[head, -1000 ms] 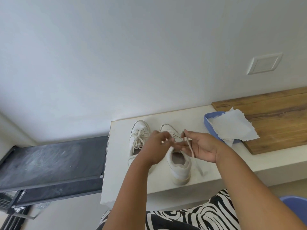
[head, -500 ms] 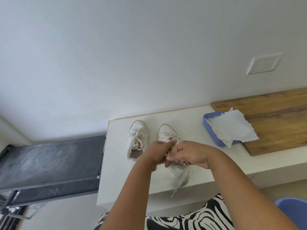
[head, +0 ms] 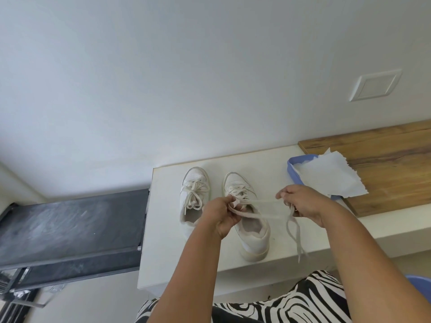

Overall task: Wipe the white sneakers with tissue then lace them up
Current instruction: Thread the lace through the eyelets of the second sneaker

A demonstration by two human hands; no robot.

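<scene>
A: Big things first?

B: White ledge (head: 168, 229) along a plain wall, with a wooden board (head: 384, 173) on top at the right. Down to the left, a dark flat stand (head: 70, 229).

A: And on the ledge?

B: Two white sneakers, side by side, toes to the wall. Left sneaker (head: 193, 201) already laced and tied in a bow. Right sneaker (head: 247, 220) laced up the front too, but no bow yet.

A: Next to those?

B: Blue tray (head: 294, 169) near the right sneaker, half on the board, with a white tissue (head: 331, 178) lying over it. No hand on the tissue.

A: Hands?

B: Left hand (head: 224, 213) curled tight, pinching the lace (head: 263, 207) right over the top of the right sneaker. Right hand (head: 303, 203) curled too, gripping the same lace out to the side. Lace pulled flat between both hands. Loose ends hanging down from the right hand, past the ledge front.

A: Much done, then?

B: Looks like most of it. Wiping likely over, going by the tissue put down. One shoe finished.

A: Left to do?

B: Probably just a knot and a bow on the right sneaker. Can't tell yet whether a first knot sits under the left hand.
</scene>
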